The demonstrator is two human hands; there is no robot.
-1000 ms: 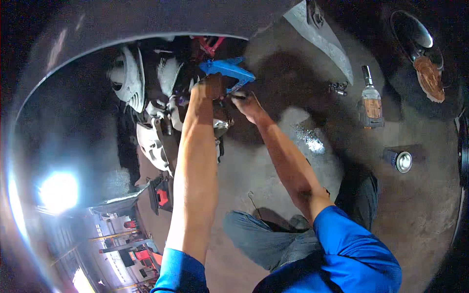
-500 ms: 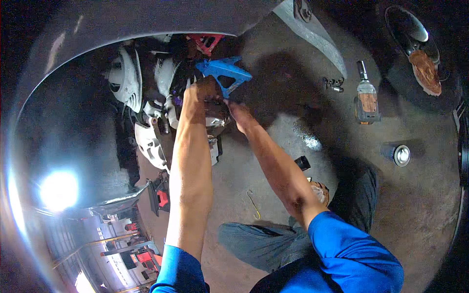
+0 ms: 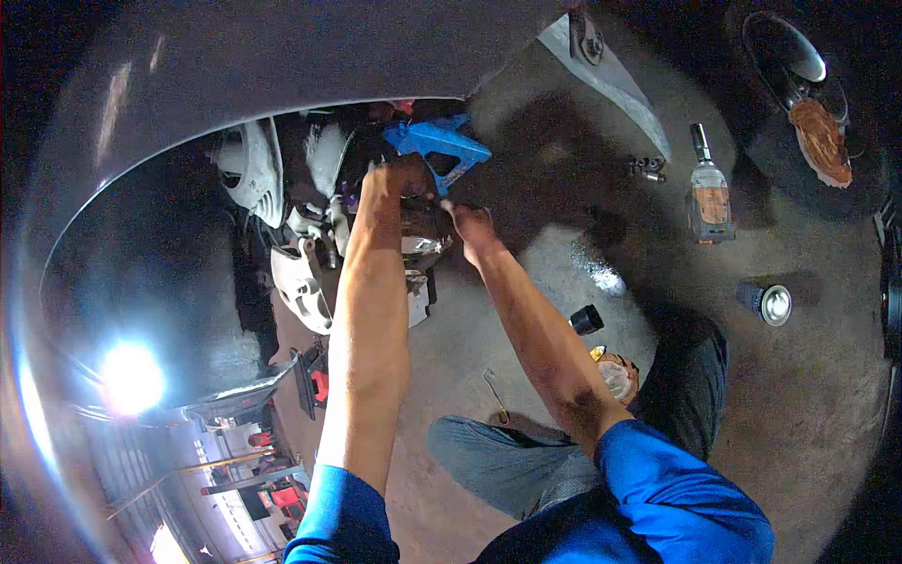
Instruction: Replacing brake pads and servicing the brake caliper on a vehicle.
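My left hand [image 3: 399,174] is in the wheel arch, beside a blue metal stand [image 3: 432,136], with fingers curled around something too dark to make out. My right hand [image 3: 468,226] sits just below and right of it, fingertips pinched near a small part hidden in shadow. Grey metal suspension or brake parts [image 3: 296,282] and a curved pale shield [image 3: 258,174] crowd the left of both hands. A shiny metal piece [image 3: 423,246] lies between my forearms, partly hidden.
The dark car body [image 3: 235,61] arches above. At right are a cordless impact wrench [image 3: 711,211], sockets [image 3: 648,171], a can [image 3: 773,305] and a tyre [image 3: 883,282]. A black cylinder [image 3: 584,320] and hooked tool [image 3: 498,399] lie near my legs. A bright lamp [image 3: 132,376] glares left.
My right hand and forearm have shifted slightly down and left, revealing the black cylinder beside the forearm. My left hand stays at the blue stand with only small movement.
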